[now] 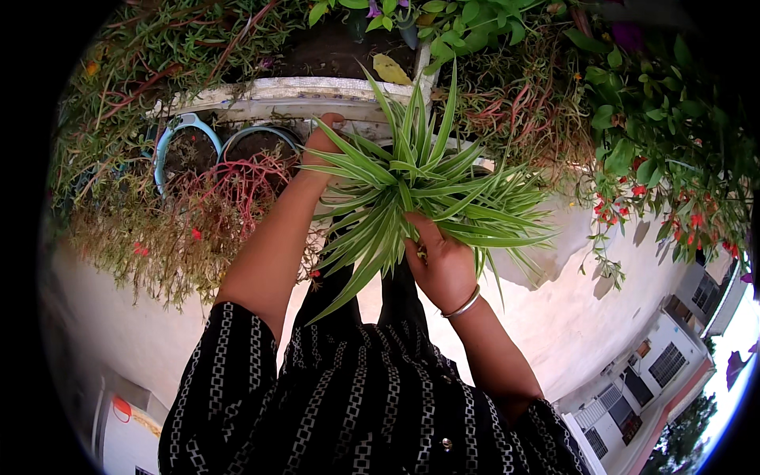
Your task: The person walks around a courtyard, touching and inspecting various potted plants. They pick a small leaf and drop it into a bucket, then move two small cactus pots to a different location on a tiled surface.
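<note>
A bushy spider plant (pixel 412 186) with green, white-edged leaves spreads out in front of me; its base is hidden under the foliage. My right hand (pixel 443 265) reaches in from the near side, thumb and fingers closed among the leaves close to the plant's middle. A small yellowish bit shows by those fingers, too small to name. On the plant's far left side, my left hand (pixel 324 144) is curled in behind the leaves. Foliage covers most of its fingers, so what they grip cannot be made out. A silver bangle (pixel 463 302) circles my right wrist.
Beyond the plant runs a white-edged planter (pixel 269 91) of soil with trailing succulents. Two blue-rimmed pots (pixel 184 123) stand to the left, beside reddish stems (pixel 245 178). Red-flowered plants (pixel 689 210) hang at the right. A pale floor (pixel 586 317) lies below; buildings (pixel 649 380) appear lower right.
</note>
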`<state>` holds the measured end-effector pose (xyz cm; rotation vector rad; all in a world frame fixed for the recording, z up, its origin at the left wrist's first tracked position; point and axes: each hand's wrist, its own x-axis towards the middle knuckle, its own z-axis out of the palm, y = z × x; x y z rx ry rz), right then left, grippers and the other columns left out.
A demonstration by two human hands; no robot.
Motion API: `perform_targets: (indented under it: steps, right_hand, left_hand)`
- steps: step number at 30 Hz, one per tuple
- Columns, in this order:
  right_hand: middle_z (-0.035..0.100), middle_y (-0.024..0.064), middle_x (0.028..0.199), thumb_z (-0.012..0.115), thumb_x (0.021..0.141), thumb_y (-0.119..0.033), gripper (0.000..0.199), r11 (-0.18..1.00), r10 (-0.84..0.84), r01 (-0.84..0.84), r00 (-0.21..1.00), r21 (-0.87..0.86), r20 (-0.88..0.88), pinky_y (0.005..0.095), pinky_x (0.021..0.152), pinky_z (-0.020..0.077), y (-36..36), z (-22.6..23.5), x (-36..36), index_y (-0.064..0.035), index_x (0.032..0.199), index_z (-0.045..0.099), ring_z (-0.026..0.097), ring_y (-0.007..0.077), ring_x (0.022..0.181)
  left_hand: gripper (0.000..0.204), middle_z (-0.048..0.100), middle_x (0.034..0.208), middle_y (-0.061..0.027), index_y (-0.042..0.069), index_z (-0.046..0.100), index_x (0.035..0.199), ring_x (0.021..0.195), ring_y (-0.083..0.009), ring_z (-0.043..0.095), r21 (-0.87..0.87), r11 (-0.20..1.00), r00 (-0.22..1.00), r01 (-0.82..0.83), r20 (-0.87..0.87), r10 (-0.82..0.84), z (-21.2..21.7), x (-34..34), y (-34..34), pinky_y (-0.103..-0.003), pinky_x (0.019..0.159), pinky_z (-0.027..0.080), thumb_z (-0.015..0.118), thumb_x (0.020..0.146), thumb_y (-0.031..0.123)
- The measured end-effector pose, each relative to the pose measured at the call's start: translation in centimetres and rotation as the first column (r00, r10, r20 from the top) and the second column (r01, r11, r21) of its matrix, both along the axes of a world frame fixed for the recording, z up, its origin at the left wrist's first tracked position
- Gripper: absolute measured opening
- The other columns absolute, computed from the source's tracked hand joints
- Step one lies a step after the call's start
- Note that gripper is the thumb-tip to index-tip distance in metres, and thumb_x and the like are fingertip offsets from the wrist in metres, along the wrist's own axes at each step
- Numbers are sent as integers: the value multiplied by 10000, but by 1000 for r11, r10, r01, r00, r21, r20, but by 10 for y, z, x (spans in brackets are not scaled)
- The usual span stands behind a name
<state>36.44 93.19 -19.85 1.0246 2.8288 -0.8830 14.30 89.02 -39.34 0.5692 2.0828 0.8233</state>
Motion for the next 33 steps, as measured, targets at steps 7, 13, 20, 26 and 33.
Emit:
perform_targets:
  steps: [7,13,20,26,33]
  right_hand:
    - [611,81,696,636,747,-46,208,995,-60,59,998,-78,-22,304,471,463,-7,9,14,-90,947,603,578,196,504]
    - [625,90,725,631,750,-43,193,992,-67,61,996,-107,-56,304,470,467,-9,10,8,-83,937,607,580,205,501]
    - [631,99,761,629,746,-33,187,989,-78,65,993,-135,-92,313,512,489,-10,23,10,-75,927,613,600,224,544]
    - [583,77,695,625,752,-81,167,992,-57,41,989,-116,-137,347,513,466,-22,20,16,-102,913,584,574,257,577]
    - [587,86,705,621,760,-92,160,989,-62,38,984,-141,-170,360,520,464,-23,16,47,-95,915,579,581,265,596]
  left_hand:
    - [350,655,937,-143,20,624,1004,805,-299,630,-207,760,782,616,48,-621,-19,2,29,-402,737,487,661,745,253]
    - [348,653,942,-146,21,624,1006,818,-303,627,-228,738,740,635,-93,-666,-13,18,28,-399,746,484,655,750,254]
    - [345,651,948,-150,22,624,1009,834,-307,624,-278,790,770,546,-206,-604,-16,8,-44,-396,757,481,647,756,256]
    - [343,650,954,-153,23,625,1011,848,-310,621,-364,766,726,530,-271,-632,-16,0,-56,-393,766,478,641,761,257]
    - [341,648,960,-157,24,625,1014,864,-314,618,-448,733,667,512,-329,-668,-14,0,-53,-390,776,474,633,767,258]
